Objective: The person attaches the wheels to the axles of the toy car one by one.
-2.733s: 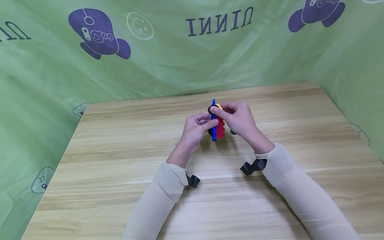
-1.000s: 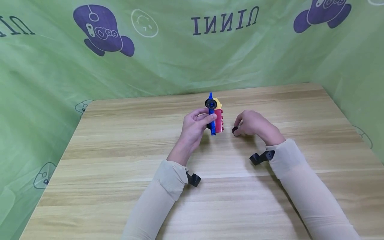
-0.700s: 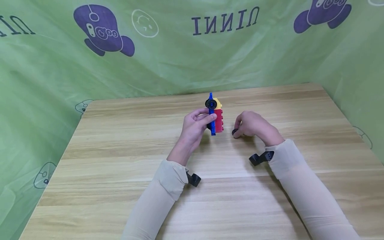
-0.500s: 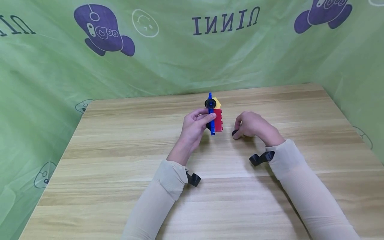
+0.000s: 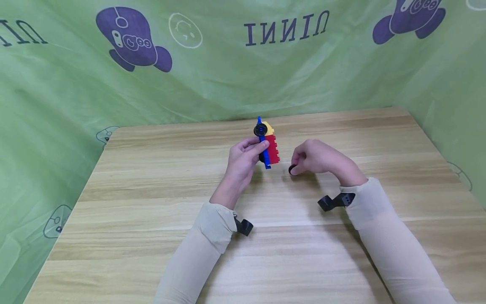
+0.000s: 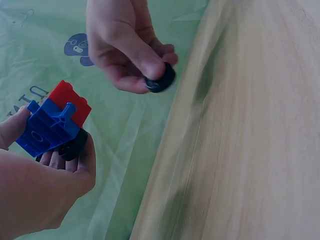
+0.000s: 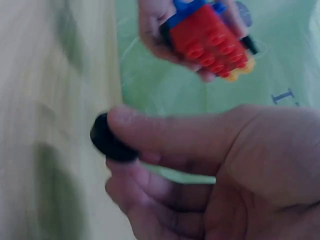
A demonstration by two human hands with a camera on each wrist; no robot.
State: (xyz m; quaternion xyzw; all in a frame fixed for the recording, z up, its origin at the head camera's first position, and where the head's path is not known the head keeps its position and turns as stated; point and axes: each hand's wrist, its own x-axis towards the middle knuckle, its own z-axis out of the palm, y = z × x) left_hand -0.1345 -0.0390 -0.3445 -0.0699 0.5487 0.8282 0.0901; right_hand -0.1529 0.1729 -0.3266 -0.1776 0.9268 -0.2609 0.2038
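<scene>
A toy car built of blocks (image 5: 272, 150) is gripped in my left hand (image 5: 241, 162), thumb on its near side. It has a blue base, a red studded block and a yellow piece at its far end; black wheels show on the base, partly hidden by fingers in the left wrist view. My right hand (image 5: 317, 157) pinches a loose black wheel (image 7: 107, 137) between thumb and fingers, to the right of the car and apart from it. In the left wrist view the wheel (image 6: 160, 78) hangs above and right of the car.
Both hands are over a light wooden table (image 5: 152, 253). Behind and beside it hangs a green cloth (image 5: 212, 84) with purple prints. A small black camera (image 5: 244, 227) sits at the left wrist and another camera (image 5: 334, 202) at the right.
My right hand let go of the car, moved right and took hold of the loose wheel. It has since shifted slightly left with it. The car has moved a little left and tilted.
</scene>
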